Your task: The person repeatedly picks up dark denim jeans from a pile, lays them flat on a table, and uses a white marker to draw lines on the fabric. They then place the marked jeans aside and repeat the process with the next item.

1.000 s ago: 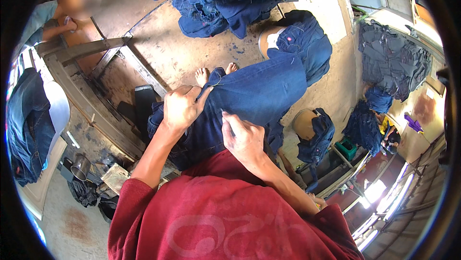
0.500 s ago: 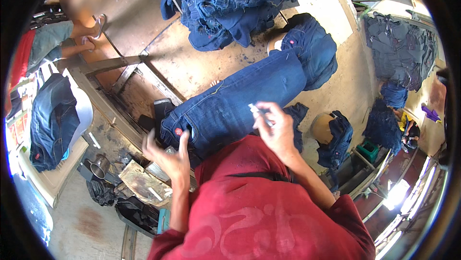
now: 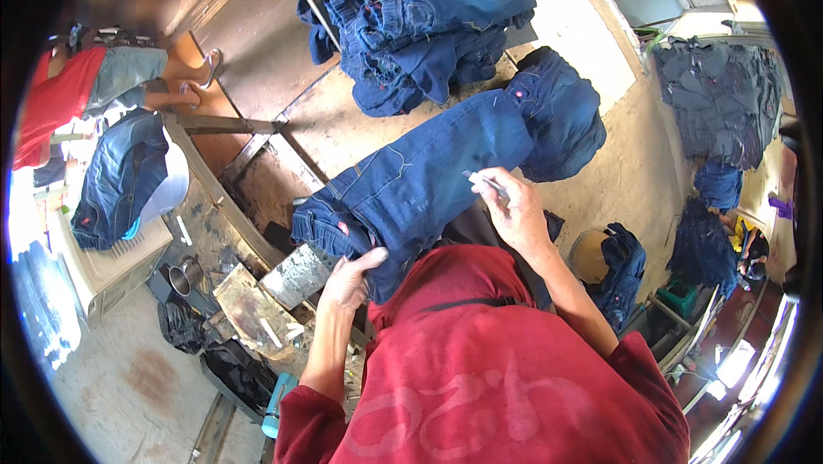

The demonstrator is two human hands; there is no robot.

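A pair of dark blue jeans (image 3: 429,168) lies lengthwise across my lap, with a small red round mark near the waistband. My left hand (image 3: 350,280) is closed on the near edge by the waistband, thumb on top and the other fingers partly hidden. Over the middle of the jeans, my right hand (image 3: 517,213) pinches a small, slim whitish-grey tool (image 3: 480,179) whose exact kind I cannot make out. Its tip points left and appears just above the denim. Pale loose threads show on the fabric.
Beyond the jeans sits a heap of folded jeans (image 3: 429,9), with another bundle (image 3: 561,112) at their far right end. A worn bench (image 3: 249,305) with white sticks stands at left, near a plastic chair (image 3: 120,262) holding jeans. A person in red (image 3: 69,95) is at far left.
My left hand, spread and apart from the cloth before, has closed on the jeans' near edge. The waistband end has shifted. My right hand has moved slightly right, still holding the small tool.
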